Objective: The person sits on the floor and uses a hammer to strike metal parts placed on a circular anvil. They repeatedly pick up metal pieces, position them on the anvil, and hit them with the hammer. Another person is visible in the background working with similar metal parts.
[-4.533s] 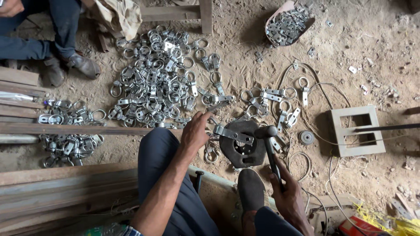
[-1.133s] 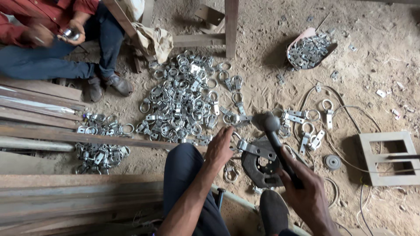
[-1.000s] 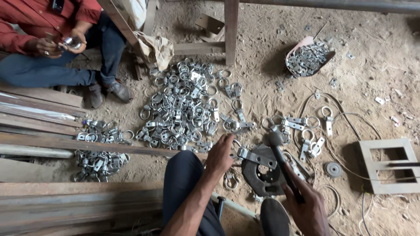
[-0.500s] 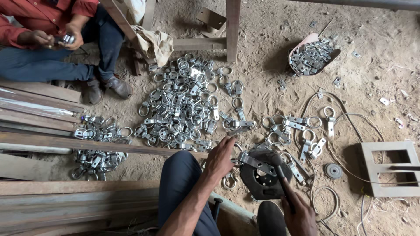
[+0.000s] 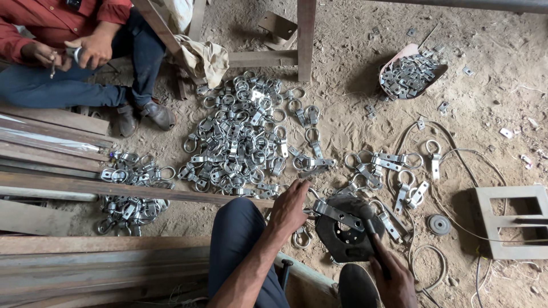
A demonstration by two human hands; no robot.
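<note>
Hammer down on the strap, both hands busy

The left hand [image 5: 288, 210] pressed, fingers spread, on a metal strap piece [image 5: 337, 215] lying across the dark round plate [image 5: 348, 234]; the right hand [image 5: 394, 282], half cut off at the frame's bottom, was fisted round a hammer [image 5: 371, 228] whose head met that strap. Beyond lay the big heap of ring fittings [image 5: 240, 142] on sand, and a co-worker's hands [image 5: 85, 51] held something too small to make out.

Pretty cramped around the round plate [image 5: 348, 236]: ring pile [image 5: 245, 142] above it, loose rings [image 5: 394, 171] and wire [image 5: 456, 171] to the right. Open sand beyond the frame [image 5: 508, 222], top right.
</note>
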